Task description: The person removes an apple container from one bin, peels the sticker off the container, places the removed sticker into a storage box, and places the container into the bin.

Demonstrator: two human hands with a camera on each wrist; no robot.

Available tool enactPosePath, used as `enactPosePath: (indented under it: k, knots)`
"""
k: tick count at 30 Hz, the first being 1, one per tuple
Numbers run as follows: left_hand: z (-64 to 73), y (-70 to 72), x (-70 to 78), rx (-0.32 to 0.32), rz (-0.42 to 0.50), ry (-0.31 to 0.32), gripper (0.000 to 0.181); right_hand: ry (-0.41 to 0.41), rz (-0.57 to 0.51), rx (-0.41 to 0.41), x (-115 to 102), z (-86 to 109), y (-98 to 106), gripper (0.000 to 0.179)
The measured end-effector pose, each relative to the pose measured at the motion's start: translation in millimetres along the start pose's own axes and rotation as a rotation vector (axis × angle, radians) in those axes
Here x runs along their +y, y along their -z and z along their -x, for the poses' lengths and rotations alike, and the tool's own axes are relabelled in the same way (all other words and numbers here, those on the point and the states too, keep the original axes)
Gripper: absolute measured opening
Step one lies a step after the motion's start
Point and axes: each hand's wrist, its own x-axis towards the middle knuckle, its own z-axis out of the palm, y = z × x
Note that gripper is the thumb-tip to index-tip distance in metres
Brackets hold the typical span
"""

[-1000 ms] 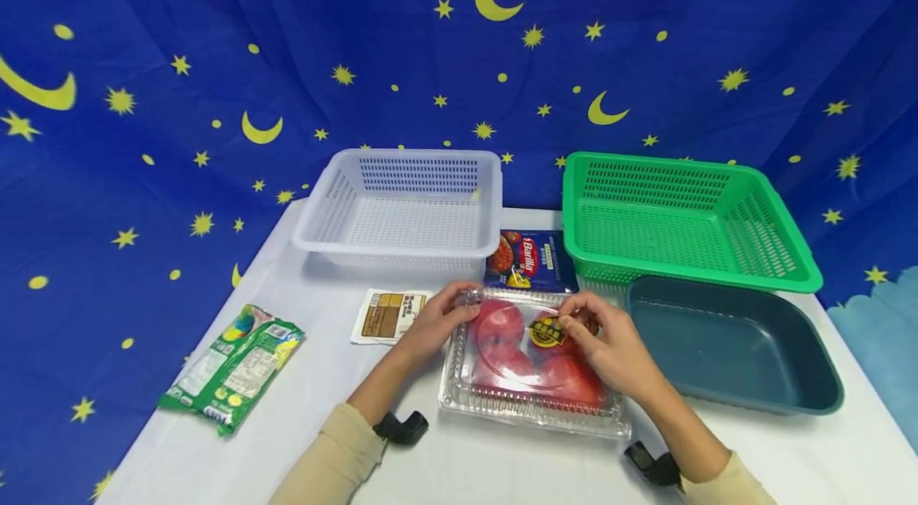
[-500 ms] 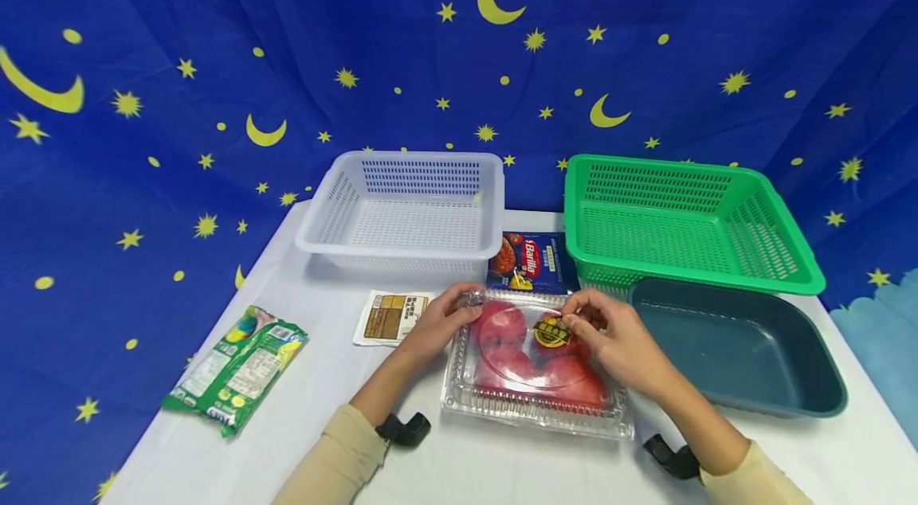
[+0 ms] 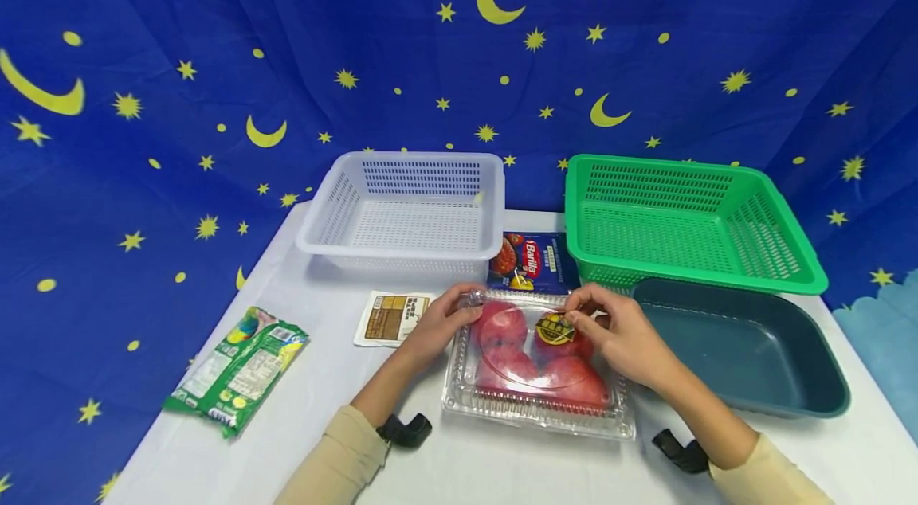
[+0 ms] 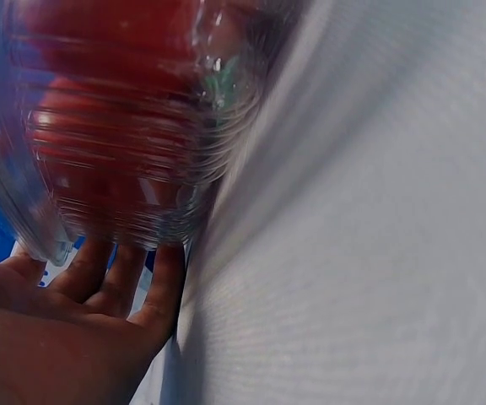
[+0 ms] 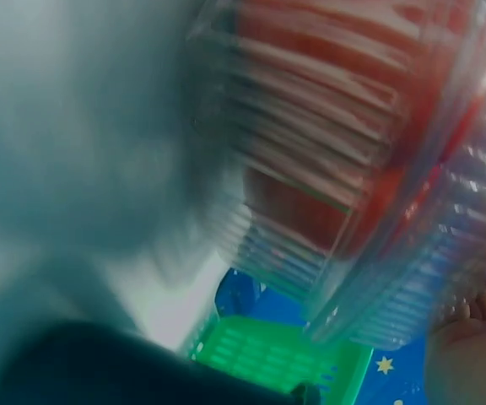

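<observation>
A clear plastic box (image 3: 466,411) with a ridged lid lies on the white table in the head view, with several red tomatoes (image 3: 502,366) inside. My left hand (image 3: 435,326) holds its back left corner. In the left wrist view the fingers (image 4: 125,274) of that hand are against the ridged side wall. With thumb and forefinger my right hand (image 3: 622,336) pinches the right edge of a black and yellow sticker (image 3: 552,329) on the lid. The sticker's edge there looks bent up. The right wrist view shows mainly the box's side (image 5: 310,143), with the sticker out of sight.
Behind stand a white basket (image 3: 402,252) and a green basket (image 3: 688,275), with a blue Barilla packet (image 3: 548,262) between them. A dark teal tub (image 3: 739,405) is at the right. Leftward lie a small brown and white packet (image 3: 387,319) and a green packet (image 3: 240,369).
My right hand and wrist have shifted slightly to the right, and the sticker's right side looks more bent. The left hand keeps its place on the box.
</observation>
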Motion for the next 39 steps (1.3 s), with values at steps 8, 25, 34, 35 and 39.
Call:
enactPosePath:
  k: [8, 25, 34, 35, 39]
  knots:
    - [0.6, -0.1, -0.8, 0.001, 0.026, 0.005, 0.044, 0.032, 0.078, 0.003, -3, -1.0, 10, 0.008]
    - [0.6, 1.1, -1.7, -0.020, 0.052, 0.005, 0.044, 0.129, 0.272, 0.029, -12, -0.6, 24, 0.016]
    - [0.7, 0.5, -1.9, -0.015, 0.049, -0.003, 0.044, 0.127, 0.333, 0.033, -14, 1.1, 35, 0.017]
    - [0.6, 0.5, -2.1, -0.014, 0.051, -0.001, 0.044, 0.126, 0.343, 0.030, -15, 1.3, 36, 0.017]
    - [0.6, 0.2, -1.8, -0.011, 0.044, 0.001, 0.044, 0.125, 0.370, 0.029, -16, 2.3, 42, 0.019]
